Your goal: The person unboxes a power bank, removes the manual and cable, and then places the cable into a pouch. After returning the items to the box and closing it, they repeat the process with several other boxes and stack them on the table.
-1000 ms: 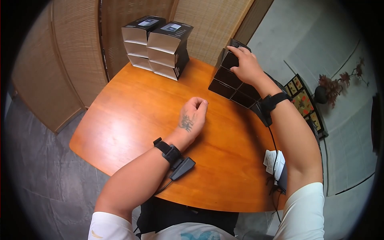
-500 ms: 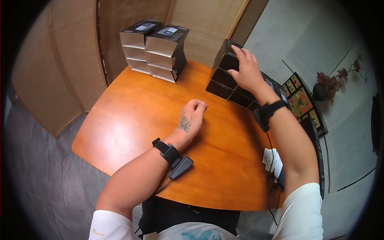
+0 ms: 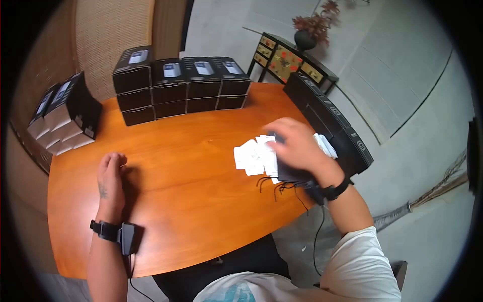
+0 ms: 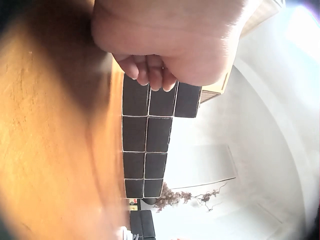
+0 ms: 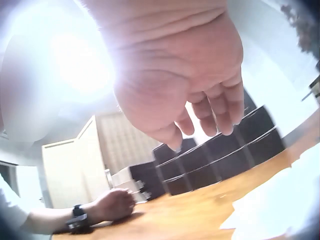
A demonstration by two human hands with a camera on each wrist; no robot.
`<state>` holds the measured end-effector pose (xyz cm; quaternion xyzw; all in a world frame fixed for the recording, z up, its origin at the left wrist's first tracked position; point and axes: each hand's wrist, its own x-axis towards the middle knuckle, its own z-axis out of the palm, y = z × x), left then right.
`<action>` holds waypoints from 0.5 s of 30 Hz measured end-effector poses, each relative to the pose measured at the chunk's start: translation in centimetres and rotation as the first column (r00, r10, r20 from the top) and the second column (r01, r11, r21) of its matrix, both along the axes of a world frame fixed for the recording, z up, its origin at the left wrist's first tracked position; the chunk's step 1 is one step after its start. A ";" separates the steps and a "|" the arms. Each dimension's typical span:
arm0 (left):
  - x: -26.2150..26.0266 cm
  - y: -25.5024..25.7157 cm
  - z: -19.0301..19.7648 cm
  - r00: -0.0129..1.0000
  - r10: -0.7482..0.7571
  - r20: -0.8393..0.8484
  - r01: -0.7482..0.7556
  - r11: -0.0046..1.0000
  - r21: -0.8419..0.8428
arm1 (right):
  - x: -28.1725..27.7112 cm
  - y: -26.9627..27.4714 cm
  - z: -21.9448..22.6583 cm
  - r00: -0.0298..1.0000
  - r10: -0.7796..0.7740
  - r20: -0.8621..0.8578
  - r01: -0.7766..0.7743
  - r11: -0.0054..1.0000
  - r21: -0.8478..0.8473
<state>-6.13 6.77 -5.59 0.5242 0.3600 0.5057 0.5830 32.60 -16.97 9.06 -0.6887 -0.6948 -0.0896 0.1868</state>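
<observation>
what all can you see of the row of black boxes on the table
The row of black boxes looks like cardboard, with plain fronts and a pale picture printed on each visible top. Its leftmost column stands three high, the other three two high. It rests on the table; neither the left hand nor the right hand touches it.

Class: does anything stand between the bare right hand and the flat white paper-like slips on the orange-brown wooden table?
Nothing visible stands between the right hand and the white slips. A flat dark item, partly hidden by the hand, borders their right side in the head view, leaving their left part uncovered.
</observation>
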 end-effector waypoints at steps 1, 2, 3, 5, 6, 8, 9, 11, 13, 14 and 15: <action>0.1 -0.1 0.1 1.000 0.004 0.005 -0.004 1.000 0.000 | 2.5 -2.0 0.8 0.986 -0.148 0.072 0.146 0.989 0.032; 0.1 0.0 0.1 1.000 -0.008 -0.002 0.008 1.000 0.007 | 5.9 -4.3 1.2 0.952 -0.266 0.152 0.252 0.962 0.103; 0.0 0.0 0.0 1.000 -0.015 -0.006 0.016 1.000 0.013 | 9.6 -6.7 1.9 0.923 -0.358 0.141 0.342 0.931 0.127; -0.1 -0.2 -0.2 1.000 -0.010 -0.012 0.010 1.000 0.018 | 16.7 -12.4 2.5 0.790 -0.577 0.207 0.549 0.816 0.182; -0.1 -0.2 -0.2 1.000 0.000 -0.012 0.000 1.000 0.022 | 19.1 -15.1 2.8 0.692 -0.698 0.185 0.683 0.715 0.147; -0.1 -0.1 -0.4 1.000 -0.007 0.001 0.007 1.000 0.025 | 22.7 -19.8 2.8 0.559 -0.824 0.089 0.828 0.561 0.000; -0.3 0.1 -0.6 1.000 -0.024 0.015 0.023 0.999 0.025 | 24.4 -21.9 2.4 0.535 -0.845 0.012 0.840 0.530 -0.111; -0.4 0.3 -0.9 0.998 -0.039 0.043 0.038 0.999 0.019 | 25.2 -23.5 2.0 0.508 -0.852 -0.126 0.811 0.523 -0.261; -0.4 0.3 -0.8 0.997 -0.039 0.070 0.039 0.999 0.007 | 24.8 -24.3 1.5 0.511 -0.821 -0.254 0.753 0.570 -0.328; -0.3 0.3 -0.8 0.996 -0.027 0.086 0.028 1.000 -0.012 | 24.8 -24.5 0.9 0.528 -0.785 -0.325 0.721 0.616 -0.317; 0.0 0.1 -0.6 0.996 -0.027 0.079 0.028 1.000 -0.013 | 24.5 -24.7 0.9 0.516 -0.788 -0.336 0.734 0.609 -0.301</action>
